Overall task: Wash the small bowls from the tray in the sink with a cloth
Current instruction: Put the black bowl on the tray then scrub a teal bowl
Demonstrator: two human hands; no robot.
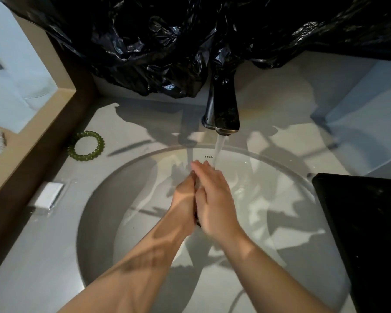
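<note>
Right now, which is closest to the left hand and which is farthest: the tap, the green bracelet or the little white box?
1. The tap: just behind the left hand, pouring water.
2. The green bracelet: on the counter, back left.
3. The white box: farther left, near the wall.

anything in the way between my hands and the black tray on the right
Nothing visible. Only open sink basin lies between the right hand and the tray at the basin's right edge.
</note>
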